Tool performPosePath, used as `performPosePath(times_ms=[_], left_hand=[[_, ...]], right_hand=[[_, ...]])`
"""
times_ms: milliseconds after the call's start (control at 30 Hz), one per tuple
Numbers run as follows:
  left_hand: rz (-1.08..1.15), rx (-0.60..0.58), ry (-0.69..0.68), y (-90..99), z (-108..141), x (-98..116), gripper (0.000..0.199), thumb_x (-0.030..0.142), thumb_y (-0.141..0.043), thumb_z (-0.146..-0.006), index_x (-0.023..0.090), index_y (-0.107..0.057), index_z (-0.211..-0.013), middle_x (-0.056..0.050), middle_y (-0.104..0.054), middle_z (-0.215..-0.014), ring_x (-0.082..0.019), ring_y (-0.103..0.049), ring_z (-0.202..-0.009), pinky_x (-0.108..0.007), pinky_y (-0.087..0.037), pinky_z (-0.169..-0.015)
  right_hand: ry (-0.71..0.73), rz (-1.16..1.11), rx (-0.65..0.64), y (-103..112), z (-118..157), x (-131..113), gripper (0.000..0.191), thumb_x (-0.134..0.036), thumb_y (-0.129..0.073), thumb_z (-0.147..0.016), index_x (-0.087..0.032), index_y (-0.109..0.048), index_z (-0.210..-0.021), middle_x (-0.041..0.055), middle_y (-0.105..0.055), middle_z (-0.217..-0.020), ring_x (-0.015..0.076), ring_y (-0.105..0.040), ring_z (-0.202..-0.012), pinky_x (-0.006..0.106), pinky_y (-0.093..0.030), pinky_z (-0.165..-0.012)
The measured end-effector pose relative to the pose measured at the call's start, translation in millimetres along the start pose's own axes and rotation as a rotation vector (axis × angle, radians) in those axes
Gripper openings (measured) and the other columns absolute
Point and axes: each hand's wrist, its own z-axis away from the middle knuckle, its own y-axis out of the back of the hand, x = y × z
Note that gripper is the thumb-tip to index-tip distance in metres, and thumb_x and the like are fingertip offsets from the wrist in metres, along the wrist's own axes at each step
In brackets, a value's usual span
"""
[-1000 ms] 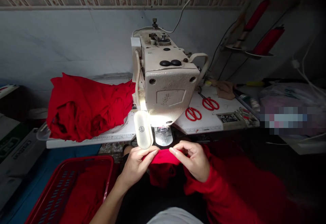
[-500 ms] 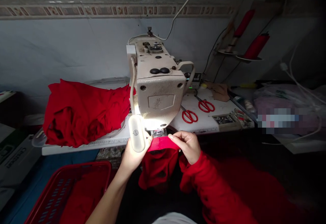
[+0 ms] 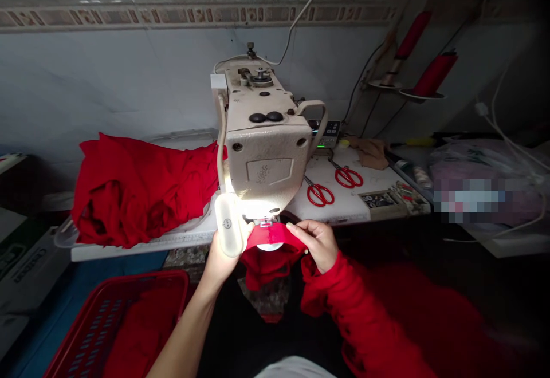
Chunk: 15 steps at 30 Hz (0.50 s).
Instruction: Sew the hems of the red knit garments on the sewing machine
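A cream sewing machine [image 3: 266, 157] stands before me, its lit lamp [image 3: 230, 226] hanging in front of part of my left hand. Red fabric [image 3: 275, 233] is stretched in a band at the presser foot [image 3: 267, 223], and its looser part hangs below the machine bed. My left hand [image 3: 221, 258] pinches the band's left end, with some fingers hidden by the lamp. At the right end, my right hand [image 3: 317, 243] grips the cloth between thumb and fingers.
A heap of red cloth [image 3: 141, 186] lies left of the machine. Two red-handled scissors [image 3: 320, 195] rest on the table at right, near thread cones [image 3: 436, 74] on a stand. A red basket [image 3: 180, 280] with red cloth stands at lower left.
The band of fabric has moved up to the presser foot and now curves over a bright, pale surface below it. The hanging cloth has drawn up. Both hands keep their grip.
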Motion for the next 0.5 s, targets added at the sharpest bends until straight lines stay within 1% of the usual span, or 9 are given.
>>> performPosePath(times_ms=[67, 167, 200, 267, 333, 367, 433, 467, 500], left_hand=[[-0.031, 0.042, 0.027, 8.4, 7, -8, 0.021, 0.038, -0.074, -0.085, 0.018, -0.068, -0.085, -0.002, -0.069, -0.074, -0.018, -0.063, -0.065, -0.029, -0.055, -0.064], [-0.057, 0.096, 0.059, 21.7, 21, -20, 0.017, 0.03, -0.079, -0.078, 0.017, -0.071, -0.084, -0.002, -0.071, -0.076, -0.018, -0.065, -0.071, -0.028, -0.057, -0.068], [-0.046, 0.091, 0.08, 25.2, 27, -23, 0.016, 0.029, -0.079, -0.077, 0.016, -0.071, -0.082, -0.002, -0.071, -0.075, -0.017, -0.065, -0.071, -0.027, -0.057, -0.068], [0.013, 0.019, 0.156, 29.7, 40, -27, 0.018, 0.031, -0.079, -0.079, 0.015, -0.071, -0.08, 0.0, -0.068, -0.066, -0.014, -0.061, -0.059, -0.023, -0.053, -0.058], [0.08, -0.111, 0.25, 30.1, 52, -26, 0.023, 0.037, -0.077, -0.083, 0.014, -0.072, -0.082, 0.002, -0.064, -0.058, -0.01, -0.054, -0.046, -0.02, -0.045, -0.046], [0.1, -0.18, 0.277, 29.1, 57, -23, 0.025, 0.039, -0.076, -0.086, 0.014, -0.074, -0.084, 0.001, -0.065, -0.058, -0.01, -0.053, -0.044, -0.02, -0.043, -0.044], [0.083, -0.284, 0.254, 26.4, 63, -16, 0.025, 0.038, -0.073, -0.089, 0.014, -0.077, -0.089, -0.003, -0.073, -0.068, -0.013, -0.06, -0.052, -0.022, -0.047, -0.05], [0.043, -0.296, 0.21, 25.5, 64, -12, 0.023, 0.037, -0.072, -0.091, 0.014, -0.079, -0.09, -0.005, -0.076, -0.074, -0.014, -0.064, -0.058, -0.023, -0.05, -0.055], [-0.002, -0.271, 0.158, 25.3, 63, -8, 0.022, 0.035, -0.07, -0.092, 0.015, -0.08, -0.092, -0.005, -0.077, -0.079, -0.016, -0.067, -0.064, -0.023, -0.052, -0.06]], right_hand=[[-0.032, -0.024, -0.003, 3, 3, 12, 0.038, -0.052, -0.08, -0.08, -0.015, -0.072, -0.074, -0.0035, -0.056, -0.056, 0.0096, -0.044, -0.049, 0.024, -0.034, -0.047], [-0.1, -0.103, 0.023, 8, 9, 32, 0.039, -0.052, -0.083, -0.078, -0.016, -0.075, -0.092, -0.0005, -0.067, -0.072, 0.0084, -0.049, -0.049, 0.022, -0.04, -0.046], [-0.133, -0.136, 0.004, 8, 13, 38, 0.04, -0.052, -0.083, -0.078, -0.016, -0.075, -0.092, 0.0011, -0.069, -0.077, 0.009, -0.053, -0.051, 0.022, -0.042, -0.047], [-0.227, -0.19, -0.144, 5, 20, 47, 0.04, -0.052, -0.083, -0.077, -0.015, -0.074, -0.085, 0.004, -0.072, -0.076, 0.0123, -0.061, -0.057, 0.021, -0.043, -0.045], [-0.324, -0.234, -0.377, -7, 27, 53, 0.041, -0.052, -0.085, -0.075, -0.013, -0.075, -0.08, 0.007, -0.074, -0.073, 0.017, -0.069, -0.065, 0.02, -0.044, -0.046], [-0.357, -0.263, -0.467, -17, 30, 56, 0.041, -0.052, -0.085, -0.075, -0.013, -0.076, -0.082, 0.0082, -0.075, -0.075, 0.0186, -0.071, -0.069, 0.021, -0.047, -0.049], [-0.382, -0.354, -0.54, -39, 34, 61, 0.041, -0.053, -0.085, -0.075, -0.015, -0.078, -0.089, 0.0083, -0.078, -0.084, 0.0188, -0.073, -0.075, 0.025, -0.055, -0.061], [-0.383, -0.411, -0.54, -51, 36, 62, 0.039, -0.052, -0.085, -0.076, -0.017, -0.078, -0.093, 0.0074, -0.078, -0.088, 0.0187, -0.073, -0.078, 0.028, -0.057, -0.068], [-0.384, -0.466, -0.533, -63, 37, 64, 0.037, -0.051, -0.085, -0.077, -0.019, -0.077, -0.095, 0.0063, -0.078, -0.089, 0.0189, -0.073, -0.079, 0.03, -0.058, -0.073]])
